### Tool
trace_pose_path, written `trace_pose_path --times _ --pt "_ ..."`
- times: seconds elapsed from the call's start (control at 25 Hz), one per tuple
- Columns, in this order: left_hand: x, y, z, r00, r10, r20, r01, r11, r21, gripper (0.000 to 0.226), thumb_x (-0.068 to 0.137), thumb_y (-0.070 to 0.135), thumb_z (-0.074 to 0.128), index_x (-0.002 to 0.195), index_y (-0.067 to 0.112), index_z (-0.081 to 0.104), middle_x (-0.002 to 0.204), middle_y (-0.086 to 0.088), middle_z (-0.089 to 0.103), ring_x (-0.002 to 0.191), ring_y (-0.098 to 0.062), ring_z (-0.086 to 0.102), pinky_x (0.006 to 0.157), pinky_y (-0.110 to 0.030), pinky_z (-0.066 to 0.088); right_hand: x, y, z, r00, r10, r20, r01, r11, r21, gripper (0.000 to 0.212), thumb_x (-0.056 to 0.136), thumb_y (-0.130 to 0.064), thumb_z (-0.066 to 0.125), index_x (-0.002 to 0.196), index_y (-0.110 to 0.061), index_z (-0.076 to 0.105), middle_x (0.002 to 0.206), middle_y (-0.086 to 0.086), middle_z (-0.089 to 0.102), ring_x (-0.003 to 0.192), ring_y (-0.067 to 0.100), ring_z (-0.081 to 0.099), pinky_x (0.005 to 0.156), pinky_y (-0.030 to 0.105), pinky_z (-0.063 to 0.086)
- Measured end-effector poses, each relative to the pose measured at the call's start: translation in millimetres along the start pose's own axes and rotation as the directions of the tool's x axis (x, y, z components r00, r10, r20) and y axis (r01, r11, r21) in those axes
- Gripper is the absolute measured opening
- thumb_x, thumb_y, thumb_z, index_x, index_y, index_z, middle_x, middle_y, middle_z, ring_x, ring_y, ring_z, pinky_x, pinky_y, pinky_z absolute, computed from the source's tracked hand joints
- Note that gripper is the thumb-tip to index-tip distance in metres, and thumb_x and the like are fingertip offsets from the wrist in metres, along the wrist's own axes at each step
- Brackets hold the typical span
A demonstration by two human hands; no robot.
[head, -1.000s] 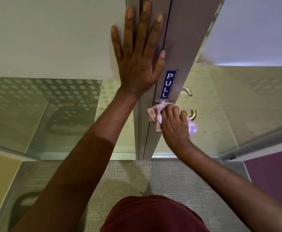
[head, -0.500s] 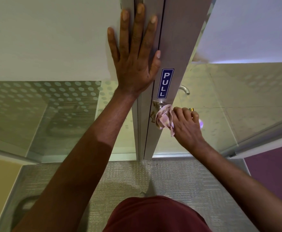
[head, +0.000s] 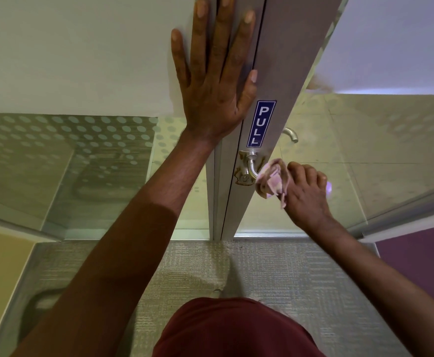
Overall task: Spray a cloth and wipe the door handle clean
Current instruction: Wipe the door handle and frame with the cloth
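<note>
Cloth (head: 271,180) bunched in right hand (head: 304,194) wraps door handle (head: 250,164); left hand (head: 214,81) flat, fingers spread.

The left hand (head: 214,81) is raised with its arm stretched forward, palm pressed flat and fingers spread pointing up. The right hand (head: 304,194) sits lower, arm reaching in from the right, its fingers curled tight into a closed grip.

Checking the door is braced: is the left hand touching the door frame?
Touching. The head view shows the left hand pressed flat, fingers spread, against the door frame.
</note>
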State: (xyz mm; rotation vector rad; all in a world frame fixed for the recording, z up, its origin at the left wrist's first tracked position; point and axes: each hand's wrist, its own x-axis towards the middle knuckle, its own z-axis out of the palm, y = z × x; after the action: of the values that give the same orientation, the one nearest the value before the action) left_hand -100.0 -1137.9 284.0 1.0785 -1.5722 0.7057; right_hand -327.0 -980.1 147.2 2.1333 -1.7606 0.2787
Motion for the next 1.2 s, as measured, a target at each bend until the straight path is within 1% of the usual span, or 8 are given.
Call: trace_pose_path --times 0.28,0.56,0.68,0.76,0.84,0.88,0.96,1.2 --pt "1.8 0.9 -3.0 1.0 0.002 -0.026 -0.001 1.0 0.014 0.061 0.106 0.044 0.051 0.161 0.023 0.034 0.164 -0.022 0.044 0.157 -0.042 0.021 0.131 -0.05 -0.006 35.3 -71.2 2.0 0.99 0.136 -0.041 -0.136 0.991 0.006 0.044 0.086 -0.033 0.048 0.117 -0.005 0.058 0.107 0.014 0.056 0.093 0.033 0.047 0.081 0.045 0.032" --pt "0.4 -0.4 -2.5 1.0 -0.007 -0.008 0.007 1.0 0.018 0.054 0.106 0.041 0.053 0.152 0.015 0.044 0.15 -0.029 0.055 0.144 -0.047 0.03 0.131 -0.051 -0.005 5.3 25.3 25.5 0.97 -0.211 -0.122 0.214 0.977 0.012 0.059 0.095 -0.046 0.046 0.139 -0.007 0.051 0.128 0.013 0.048 0.104 0.032 0.046 0.085 0.043 0.035" --pt "-0.2 0.7 -1.9 1.0 -0.012 -0.015 0.012 1.0 0.015 0.053 0.106 0.041 0.052 0.151 0.015 0.044 0.149 -0.029 0.056 0.144 -0.047 0.03 0.131 -0.051 -0.005 -7.5 32.0 25.3 0.995 0.041 -0.096 -0.009 0.951 0.309 0.066 0.086 -0.039 0.061 0.144 -0.008 0.049 0.133 0.013 0.043 0.114 0.031 0.044 0.092 0.047 0.048" --pt "-0.5 1.0 0.2 1.0 -0.014 -0.028 0.015 1.0 0.028 0.053 0.106 0.041 0.052 0.151 0.015 0.044 0.149 -0.029 0.055 0.143 -0.047 0.031 0.131 -0.05 -0.005 -11.7 2.2 23.6 0.924 0.38 0.043 -0.319 0.703 0.636 0.074 0.087 -0.022 0.075 0.15 -0.008 0.04 0.14 0.004 0.037 0.125 0.019 0.045 0.096 0.035 0.055" --pt "-0.5 0.2 1.1 0.999 -0.014 -0.035 0.015 0.999 0.029 0.053 0.106 0.041 0.053 0.151 0.015 0.044 0.149 -0.028 0.054 0.142 -0.048 0.031 0.131 -0.049 -0.006 -2.1 -28.1 22.5 0.705 0.652 0.28 -0.495 0.169 0.852 0.072 0.096 -0.02 0.073 0.152 0.0 0.032 0.15 0.013 0.041 0.126 0.022 0.055 0.099 0.036 0.056" --pt "-0.5 -0.2 1.1 0.999 -0.011 -0.035 0.012 1.0 0.029 0.053 0.106 0.041 0.053 0.151 0.014 0.044 0.149 -0.028 0.054 0.142 -0.048 0.031 0.131 -0.049 -0.006 8.4 -39.3 18.3 0.567 0.7 0.434 -0.5 -0.127 0.857 0.058 0.1 -0.026 0.068 0.145 0.0 0.042 0.142 0.024 0.051 0.115 0.03 0.062 0.093 0.042 0.056" --pt "-1.1 -0.7 0.9 1.0 -0.006 -0.031 0.006 1.0 0.023 0.052 0.106 0.04 0.052 0.15 0.014 0.043 0.147 -0.03 0.056 0.141 -0.047 0.031 0.131 -0.048 -0.007 28.3 -50.2 0.8 0.381 0.655 0.653 -0.432 -0.498 0.752 0.032 0.103 -0.042 0.061 0.106 -0.01 0.065 0.097 0.029 0.068 0.071 0.028 0.064 0.064 0.035 0.049" --pt "-0.8 0.2 -0.3 0.999 -0.003 -0.034 0.003 1.0 0.022 0.052 0.106 0.04 0.052 0.15 0.014 0.043 0.146 -0.031 0.059 0.141 -0.046 0.031 0.131 -0.047 -0.008 41.2 -18.1 -29.2 0.43 0.138 0.892 -0.304 -0.908 0.287 0.061 0.105 -0.059 0.042 0.11 0.0 0.057 0.098 0.03 0.066 0.037 0.017 0.058 0.034 0.023 0.047"
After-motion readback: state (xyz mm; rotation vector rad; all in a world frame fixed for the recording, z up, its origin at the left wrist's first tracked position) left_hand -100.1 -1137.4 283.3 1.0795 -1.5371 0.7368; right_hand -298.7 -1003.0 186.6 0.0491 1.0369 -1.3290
